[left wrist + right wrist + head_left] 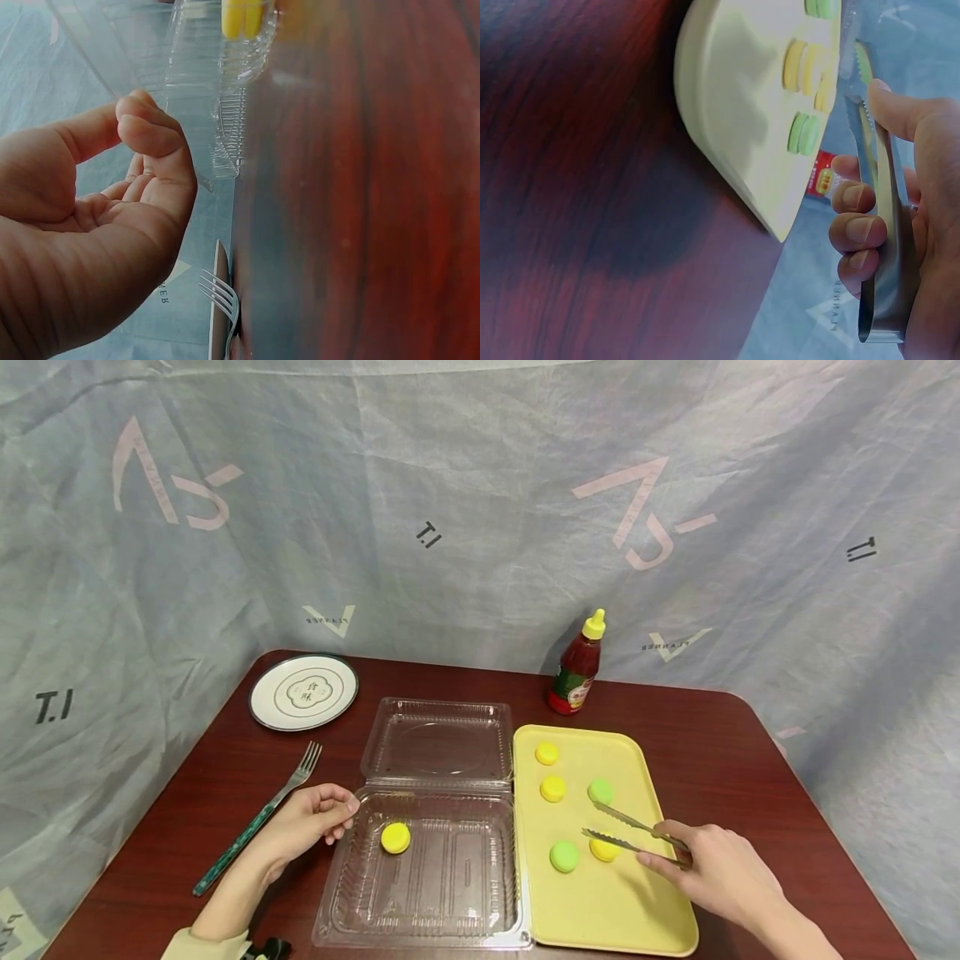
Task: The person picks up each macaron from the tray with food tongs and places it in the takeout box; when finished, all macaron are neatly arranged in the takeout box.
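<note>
My left hand [311, 818] pinches the left rim of a clear plastic clamshell container [450, 935] between thumb and forefinger. The container lies with its lid folded back, and one yellow macaron [395, 837] sits in its base. My right hand [723, 868] grips metal tongs [889, 247], whose arms are spread apart with nothing between the tips. The tongs hover over a yellow tray [622, 910], beside a yellow macaron [604, 848] that they partly cover in the head view. Also on the tray are green macarons [565, 856] and more yellow macarons [552, 789].
A fork [255, 827] with a green handle lies left of my left hand. The white plate [277, 710] is at the back left of the dark red table [750, 760]. Behind the tray stands a red sauce bottle [577, 668] with a yellow cap. A grey cloth hangs behind the table.
</note>
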The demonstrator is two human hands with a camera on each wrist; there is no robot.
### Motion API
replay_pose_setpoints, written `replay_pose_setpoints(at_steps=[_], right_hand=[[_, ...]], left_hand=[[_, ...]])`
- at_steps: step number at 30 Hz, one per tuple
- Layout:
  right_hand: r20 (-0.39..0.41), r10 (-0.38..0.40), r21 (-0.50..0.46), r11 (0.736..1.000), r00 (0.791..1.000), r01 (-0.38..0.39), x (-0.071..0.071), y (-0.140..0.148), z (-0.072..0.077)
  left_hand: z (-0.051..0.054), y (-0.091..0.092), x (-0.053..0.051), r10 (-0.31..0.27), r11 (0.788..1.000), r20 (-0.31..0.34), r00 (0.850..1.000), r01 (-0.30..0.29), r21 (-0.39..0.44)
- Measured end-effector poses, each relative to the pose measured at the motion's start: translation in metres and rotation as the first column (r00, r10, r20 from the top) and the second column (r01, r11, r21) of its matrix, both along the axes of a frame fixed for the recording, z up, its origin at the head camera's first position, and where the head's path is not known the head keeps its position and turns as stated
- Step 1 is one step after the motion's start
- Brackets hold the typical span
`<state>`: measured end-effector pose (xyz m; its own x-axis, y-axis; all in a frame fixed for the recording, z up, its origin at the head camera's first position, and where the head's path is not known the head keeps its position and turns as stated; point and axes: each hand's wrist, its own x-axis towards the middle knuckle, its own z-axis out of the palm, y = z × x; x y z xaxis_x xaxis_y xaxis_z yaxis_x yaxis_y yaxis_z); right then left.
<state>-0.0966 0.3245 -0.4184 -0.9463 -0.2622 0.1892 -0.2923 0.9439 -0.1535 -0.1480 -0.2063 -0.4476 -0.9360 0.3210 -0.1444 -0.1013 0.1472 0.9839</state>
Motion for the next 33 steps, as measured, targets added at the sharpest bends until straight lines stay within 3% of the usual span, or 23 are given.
replay_pose_setpoints(at_steps=[33], right_hand=[[0.070,0.004,0.039,0.999,0.998,-0.006,0.013,0.016,-0.005]], left_hand=[[0.000,0.000,0.000,0.000,1.000,0.016,1.000,0.000,0.003]])
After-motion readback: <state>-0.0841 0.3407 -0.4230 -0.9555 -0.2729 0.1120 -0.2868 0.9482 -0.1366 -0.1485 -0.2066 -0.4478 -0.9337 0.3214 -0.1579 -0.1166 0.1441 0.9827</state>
